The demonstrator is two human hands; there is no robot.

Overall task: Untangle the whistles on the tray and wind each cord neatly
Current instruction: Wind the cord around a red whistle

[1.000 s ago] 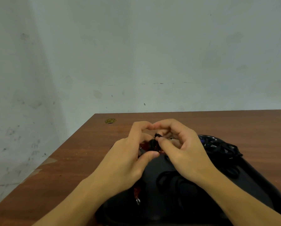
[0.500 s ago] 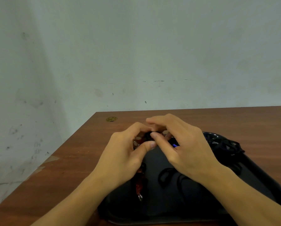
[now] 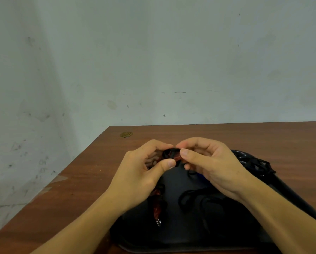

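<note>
Head view: both hands meet above the far-left part of the black tray (image 3: 291, 195), which sits on the tabletop (image 3: 263, 140). The left hand (image 3: 144, 173) and right hand (image 3: 212, 167) both pinch a red whistle (image 3: 173, 155) wrapped in black cord (image 3: 167, 153), equally near it. A second red whistle (image 3: 157, 208) lies on the tray just below the left hand, long axis running toward the person. More tangled cords (image 3: 254, 164) sit at the tray's far-right rim.

Two hands (image 3: 173, 171), two red whistles (image 3: 173, 156), one tray (image 3: 285, 197).
</note>
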